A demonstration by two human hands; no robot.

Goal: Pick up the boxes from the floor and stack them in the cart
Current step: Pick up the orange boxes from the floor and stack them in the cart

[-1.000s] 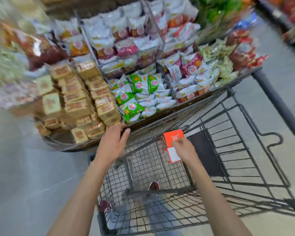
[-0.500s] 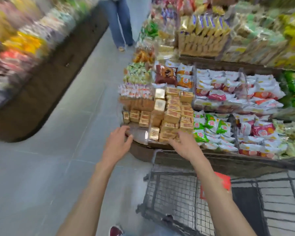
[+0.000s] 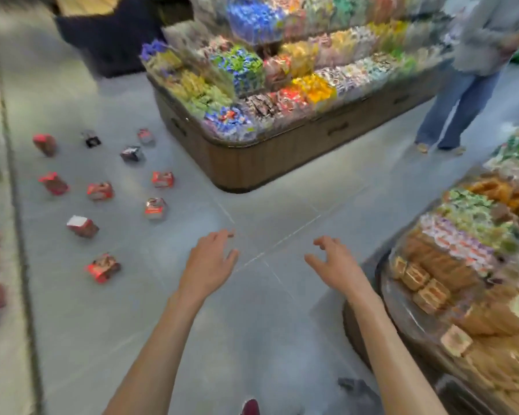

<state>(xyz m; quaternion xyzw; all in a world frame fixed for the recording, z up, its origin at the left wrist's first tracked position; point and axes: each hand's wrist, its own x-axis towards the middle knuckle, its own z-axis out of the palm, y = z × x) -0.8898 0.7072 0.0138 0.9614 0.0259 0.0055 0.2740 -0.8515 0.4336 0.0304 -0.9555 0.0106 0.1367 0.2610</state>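
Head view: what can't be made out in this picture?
- Cart: none clearly in the head view; a dark blur near the bottom edge can't be identified.
- Boxes on the floor: print unreadable, head view, motion blur and small size.
- Bystander: head view, cut off by the top edge.

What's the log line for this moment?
left hand: open, empty | right hand: open, empty | boxes: scattered on floor, ahead-left, none held | cart: not seen in view
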